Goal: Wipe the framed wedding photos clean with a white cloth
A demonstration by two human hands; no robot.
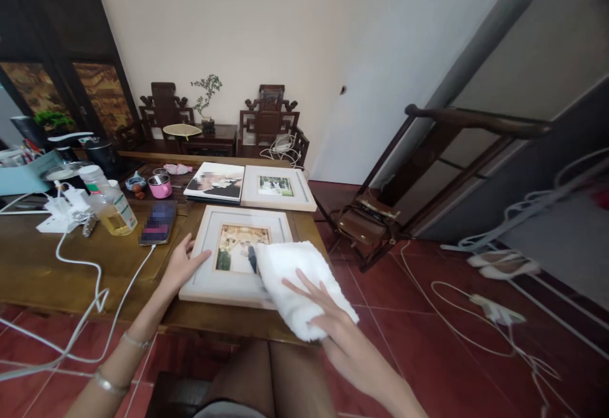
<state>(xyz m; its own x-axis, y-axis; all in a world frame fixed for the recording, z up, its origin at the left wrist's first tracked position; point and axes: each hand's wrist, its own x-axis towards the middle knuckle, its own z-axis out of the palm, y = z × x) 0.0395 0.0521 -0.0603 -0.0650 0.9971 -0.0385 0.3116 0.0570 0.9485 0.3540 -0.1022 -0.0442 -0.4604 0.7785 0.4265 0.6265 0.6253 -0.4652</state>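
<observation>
A picture frame (pixel 190 288) with a pale wood edge, a white mat and a wedding photo lies flat near the table's front edge. My left hand (pixel 183 269) grips its left side, the thumb reaching over the mat. On the frame's right side rests a folded white towel (pixel 297 266), which covers that part of the frame. My right hand (pixel 328 310) holds the towel from above, fingers spread over the cloth.
Behind are a second frame (pixel 280 204) and a stack topped by a photo (pixel 215 182). To the left are a phone (pixel 158 222) on a charging cable, a bottle of yellow liquid (pixel 117 212), a pink cup (pixel 160 186) and a power strip (pixel 59 215). A wooden chair (pixel 404 170) stands right.
</observation>
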